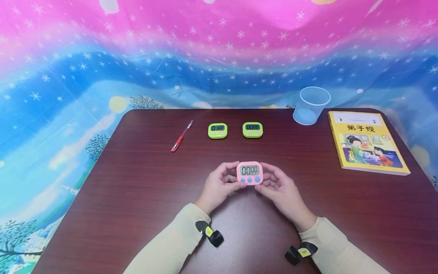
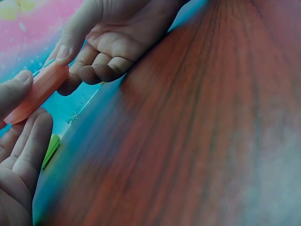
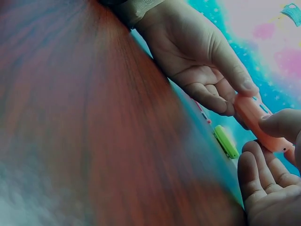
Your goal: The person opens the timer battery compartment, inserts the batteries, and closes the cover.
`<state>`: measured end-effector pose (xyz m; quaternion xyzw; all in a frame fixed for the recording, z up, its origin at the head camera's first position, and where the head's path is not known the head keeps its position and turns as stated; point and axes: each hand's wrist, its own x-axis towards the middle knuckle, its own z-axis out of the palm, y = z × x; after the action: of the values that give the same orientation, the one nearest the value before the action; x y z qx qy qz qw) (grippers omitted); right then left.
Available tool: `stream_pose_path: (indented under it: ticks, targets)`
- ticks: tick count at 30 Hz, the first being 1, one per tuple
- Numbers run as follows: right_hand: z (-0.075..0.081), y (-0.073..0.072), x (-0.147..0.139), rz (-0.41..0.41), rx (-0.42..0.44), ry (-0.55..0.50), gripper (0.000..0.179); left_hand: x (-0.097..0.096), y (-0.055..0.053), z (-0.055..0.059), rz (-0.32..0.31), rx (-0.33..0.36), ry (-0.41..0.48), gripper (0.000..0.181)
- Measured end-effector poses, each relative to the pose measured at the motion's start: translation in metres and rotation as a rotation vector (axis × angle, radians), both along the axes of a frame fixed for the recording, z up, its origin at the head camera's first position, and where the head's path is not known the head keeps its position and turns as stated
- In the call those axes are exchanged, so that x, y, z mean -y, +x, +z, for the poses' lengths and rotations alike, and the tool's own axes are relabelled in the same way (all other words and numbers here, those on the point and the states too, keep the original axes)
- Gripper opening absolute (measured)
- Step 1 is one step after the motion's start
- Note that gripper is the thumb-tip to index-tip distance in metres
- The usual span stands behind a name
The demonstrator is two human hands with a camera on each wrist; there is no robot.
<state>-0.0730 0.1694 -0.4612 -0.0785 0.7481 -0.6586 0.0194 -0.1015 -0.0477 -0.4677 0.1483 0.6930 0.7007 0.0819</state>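
A pink digital timer (image 1: 250, 171) with three blue buttons is held up facing the head camera, its display showing zeros. My left hand (image 1: 215, 187) pinches its left side, thumb at the lower front corner and fingers behind. The right hand (image 1: 284, 192) grips the opposite side the same way. Both wrist views show the timer's pink edge (image 2: 43, 89) between the two hands, raised over the table. Beyond it on the table are two green timers, the left one (image 1: 217, 131) showing digits other than zero and the right one (image 1: 252, 130) reading zeros.
A red pen (image 1: 182, 136) lies left of the green timers. At the back right stands a clear plastic cup (image 1: 308, 108), beside a yellow picture book (image 1: 369, 142). The dark wooden table (image 1: 137, 190) meets a patterned cloth (image 1: 191, 76) behind its far edge.
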Motion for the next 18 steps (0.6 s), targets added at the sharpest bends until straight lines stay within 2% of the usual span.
stream_pose_path:
  ticks: [6, 9, 13, 18]
  targets:
    - [0.001, 0.000, 0.002, -0.035, 0.009, 0.034, 0.062, -0.001, 0.000, 0.000, 0.037, 0.020, 0.009, 0.051]
    - [0.003, -0.001, 0.002, -0.069, 0.007, 0.075, 0.061, -0.003, -0.002, 0.000, 0.063, 0.017, -0.034, 0.050]
    - [0.004, -0.006, -0.002, -0.129, 0.007, 0.150, 0.060, -0.010, -0.007, -0.001, 0.085, -0.008, -0.101, 0.053]
    - [0.002, -0.015, -0.008, -0.184, -0.016, 0.262, 0.058, -0.023, -0.018, -0.004, 0.116, -0.055, -0.125, 0.056]
